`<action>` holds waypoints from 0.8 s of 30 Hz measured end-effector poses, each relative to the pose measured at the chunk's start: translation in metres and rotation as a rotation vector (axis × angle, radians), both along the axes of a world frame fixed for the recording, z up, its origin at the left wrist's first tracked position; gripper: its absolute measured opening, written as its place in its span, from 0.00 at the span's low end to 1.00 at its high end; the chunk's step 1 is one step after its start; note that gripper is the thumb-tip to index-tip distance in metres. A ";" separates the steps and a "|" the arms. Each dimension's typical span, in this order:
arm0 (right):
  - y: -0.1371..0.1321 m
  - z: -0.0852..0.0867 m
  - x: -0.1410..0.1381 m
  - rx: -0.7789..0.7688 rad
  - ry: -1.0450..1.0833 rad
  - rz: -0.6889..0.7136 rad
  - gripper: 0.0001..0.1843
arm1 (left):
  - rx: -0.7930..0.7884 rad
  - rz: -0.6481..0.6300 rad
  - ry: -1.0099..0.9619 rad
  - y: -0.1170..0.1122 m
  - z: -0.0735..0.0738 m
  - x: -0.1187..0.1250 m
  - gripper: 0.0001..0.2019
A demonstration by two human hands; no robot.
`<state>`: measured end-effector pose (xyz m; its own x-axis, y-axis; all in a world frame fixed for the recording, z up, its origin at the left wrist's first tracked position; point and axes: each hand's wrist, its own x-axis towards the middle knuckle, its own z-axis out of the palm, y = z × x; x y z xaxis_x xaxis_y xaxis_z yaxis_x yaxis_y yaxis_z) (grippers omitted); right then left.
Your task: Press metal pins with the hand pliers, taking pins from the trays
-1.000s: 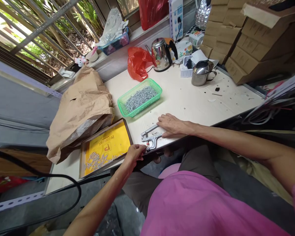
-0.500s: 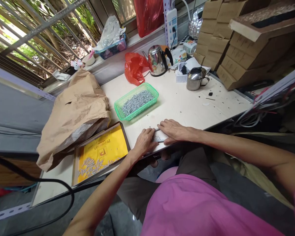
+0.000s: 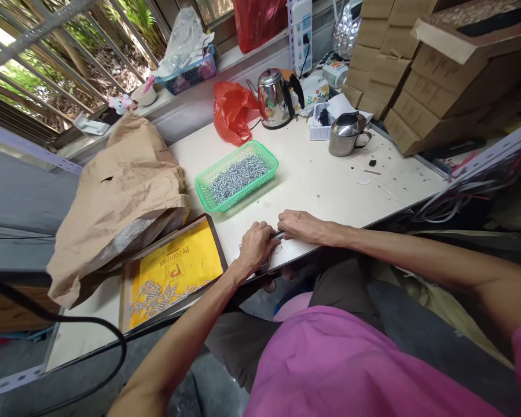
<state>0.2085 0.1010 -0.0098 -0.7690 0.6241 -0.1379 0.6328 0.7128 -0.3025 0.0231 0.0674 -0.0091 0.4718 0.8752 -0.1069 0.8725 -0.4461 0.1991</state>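
Near the table's front edge, my left hand (image 3: 257, 245) is closed, its fingers curled around one end of a thin dark metal-looking strip (image 3: 279, 234). My right hand (image 3: 298, 225) pinches the other end, knuckles up. Only a short piece of the strip shows between the hands; the rest is covered by fingers. Small ring-like bits lie on the table under my left hand, too small to name. Beyond the hands stands a green plastic basket (image 3: 203, 198) filled with small metal screw-like pieces (image 3: 239, 178).
Left of my hands is a shallow tray (image 3: 217, 237) with a yellow sheet (image 3: 200, 255) and small metal pins (image 3: 154, 298). A brown paper bag (image 3: 125, 174) lies behind it. Farther back are a red bag (image 3: 232, 113), kettle (image 3: 274, 104), steel pot (image 3: 344, 139) and cardboard boxes (image 3: 443, 92).
My hands have drawn closer and their fingers have curled in. Earlier they lay flatter beside two parallel strips; now one strip shows between them. The view has shifted slightly.
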 end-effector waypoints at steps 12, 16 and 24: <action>0.035 -0.016 0.016 -0.011 0.158 0.097 0.25 | 0.199 0.083 -0.095 -0.044 -0.022 0.016 0.17; 0.049 -0.017 0.009 0.086 0.135 -0.056 0.14 | 0.170 0.053 -0.205 -0.070 -0.037 0.028 0.18; 0.028 0.012 -0.050 0.236 0.040 0.071 0.12 | 0.155 0.080 -0.326 -0.070 -0.043 0.033 0.17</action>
